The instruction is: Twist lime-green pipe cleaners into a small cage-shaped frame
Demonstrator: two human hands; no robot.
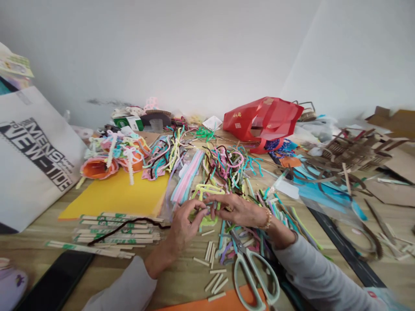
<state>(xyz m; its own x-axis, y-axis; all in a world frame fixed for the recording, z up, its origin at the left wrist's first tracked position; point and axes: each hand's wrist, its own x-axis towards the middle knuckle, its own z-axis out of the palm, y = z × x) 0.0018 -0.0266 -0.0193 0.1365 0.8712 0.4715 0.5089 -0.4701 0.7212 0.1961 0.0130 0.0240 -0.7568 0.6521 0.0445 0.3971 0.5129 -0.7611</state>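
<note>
In the middle of the head view, my left hand [188, 220] and my right hand [238, 209] meet around a small frame of yellow-green pipe cleaners [209, 188]. Fingers of both hands are bent and pinched on it, thumbs close together; the exact grip point is partly hidden. The right wrist wears a beaded bracelet. A dark brown pipe cleaner [129, 224] runs from beside my left hand across wrapped chopsticks [116, 235]. Scissors with pale green handles [256, 272] lie below my right hand, blades toward it. Short cut stick pieces [210, 252] lie below the frame.
Loose pipe cleaners [227, 162] heap up behind the hands. A yellow sheet [119, 194], a black phone [58, 280] and a white bag [35, 160] are at left. Behind stands a red bag [262, 119]; at right lie brown woven pieces [359, 149] and blue sheets [317, 190].
</note>
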